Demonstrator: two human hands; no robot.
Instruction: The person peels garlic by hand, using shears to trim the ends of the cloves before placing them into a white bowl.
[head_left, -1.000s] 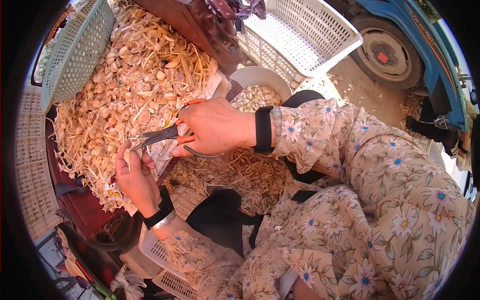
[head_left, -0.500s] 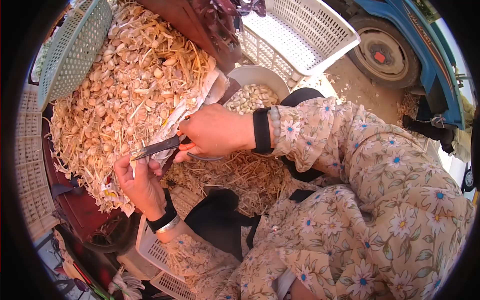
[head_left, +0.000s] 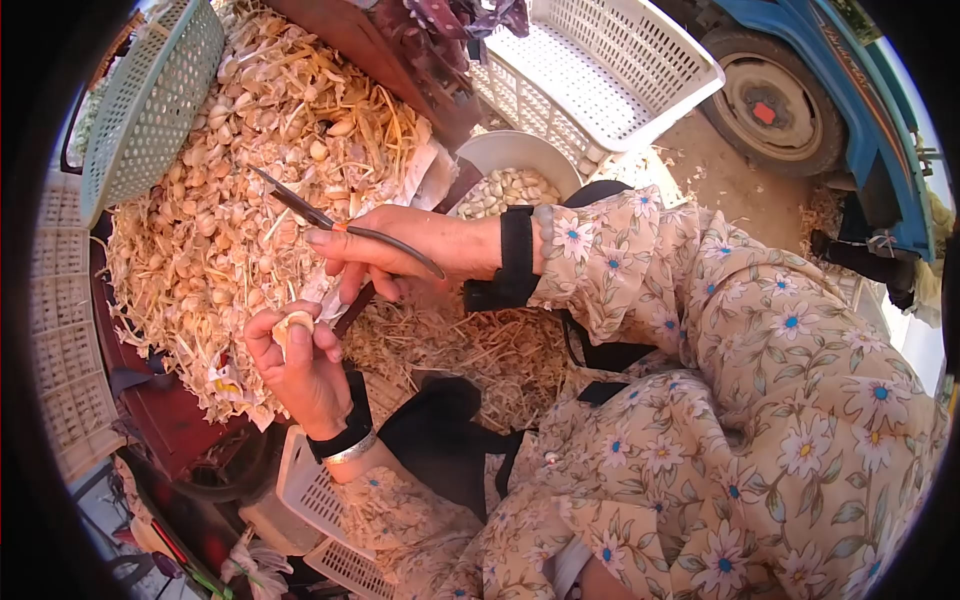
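My left hand is closed, with a pale garlic clove pinched between thumb and fingers. Just above it, my right hand grips a pair of scissors, whose dark blades point to the upper left and whose curved handle runs along the thumb. The blades are apart from the clove. Beyond both hands lies a heap of garlic cloves and dry skins. A grey bowl holding cleaned cloves stands behind my right wrist.
A white plastic crate stands past the bowl, and a green perforated basket leans at the heap's left edge. Loose skins and stalks lie below my hands. At the upper right is a blue vehicle's wheel.
The scissors have come away from the clove in my left hand, up and toward the back, and turned in my right hand. My left hand has tilted and shifted slightly right.
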